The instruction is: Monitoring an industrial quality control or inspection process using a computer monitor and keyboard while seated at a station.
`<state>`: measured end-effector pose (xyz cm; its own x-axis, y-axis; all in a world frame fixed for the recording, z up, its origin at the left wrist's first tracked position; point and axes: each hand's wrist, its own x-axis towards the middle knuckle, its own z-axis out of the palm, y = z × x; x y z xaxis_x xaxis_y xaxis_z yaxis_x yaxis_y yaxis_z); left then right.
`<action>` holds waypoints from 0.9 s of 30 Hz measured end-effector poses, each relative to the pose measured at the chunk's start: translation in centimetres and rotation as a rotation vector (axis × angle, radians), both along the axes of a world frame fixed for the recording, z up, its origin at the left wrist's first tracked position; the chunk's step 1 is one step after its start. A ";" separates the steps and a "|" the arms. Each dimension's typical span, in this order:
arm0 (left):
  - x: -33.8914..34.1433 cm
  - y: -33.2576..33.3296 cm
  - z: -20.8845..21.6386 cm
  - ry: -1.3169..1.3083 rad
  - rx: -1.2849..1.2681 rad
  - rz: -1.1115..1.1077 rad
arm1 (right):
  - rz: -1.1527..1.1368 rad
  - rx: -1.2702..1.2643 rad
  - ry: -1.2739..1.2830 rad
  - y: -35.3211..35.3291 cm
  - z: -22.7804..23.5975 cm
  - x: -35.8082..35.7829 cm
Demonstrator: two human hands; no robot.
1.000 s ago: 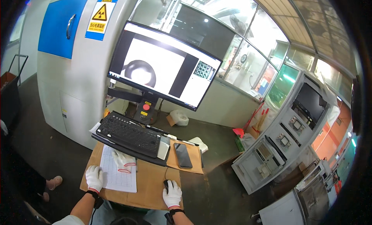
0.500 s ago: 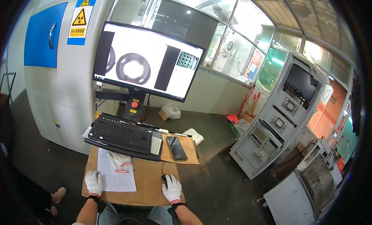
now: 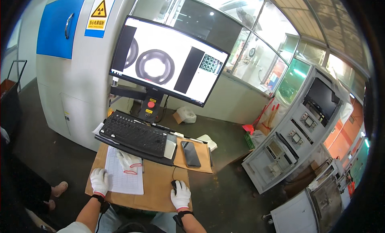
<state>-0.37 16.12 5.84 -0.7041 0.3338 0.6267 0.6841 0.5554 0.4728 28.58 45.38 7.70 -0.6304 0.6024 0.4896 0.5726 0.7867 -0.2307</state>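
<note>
My right hand (image 3: pixel 181 196), in a white knit glove, rests over a black computer mouse (image 3: pixel 174 186), its fingers round it. My left hand (image 3: pixel 99 181), gloved the same way, lies on the desktop at the left edge of a printed form sheet (image 3: pixel 124 181); its fingers are extended and it holds nothing. Facing me, a tilted monitor (image 3: pixel 200 78) displays a grey ring (image 3: pixel 156 67) with a bright centre and part of another ring to its left. A black keyboard (image 3: pixel 134 133) sits on a tray between the monitor and my hands. Spare white gloves (image 3: pixel 127 158) lie on the sheet.
A dark phone (image 3: pixel 191 154) lies on brown cardboard right of the keyboard. Under the monitor is a red button (image 3: pixel 151 104). A large pale cabinet (image 3: pixel 86 84) with a blue door stands left, a grey control console (image 3: pixel 276 152) right. Another person's feet (image 3: pixel 59 189) show at lower left.
The whole view has shifted slightly to the left. A small red mark now shows at the lower edge of the ring on the monitor. Both hands keep their places on the desk.
</note>
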 end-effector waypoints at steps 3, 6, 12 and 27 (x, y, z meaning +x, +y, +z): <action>-0.3 0.1 -0.2 -0.025 -0.011 -0.011 | -0.003 -0.014 -0.014 0.1 -0.1 -0.1; -0.4 0.0 -0.5 0.010 -0.012 0.014 | 0.001 -0.005 -0.019 -0.1 0.3 -0.2; 0.0 0.0 0.8 0.013 0.019 -0.008 | -0.004 -0.043 -0.016 -0.1 -0.1 -0.2; -0.3 -0.1 -0.2 -0.020 -0.015 -0.024 | -0.024 -0.057 -0.041 0.0 -0.1 -0.1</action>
<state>-0.66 16.01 5.65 -0.7082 0.3602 0.6072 0.6878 0.5461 0.4782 28.47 45.42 7.57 -0.6345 0.6436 0.4280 0.6008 0.7590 -0.2507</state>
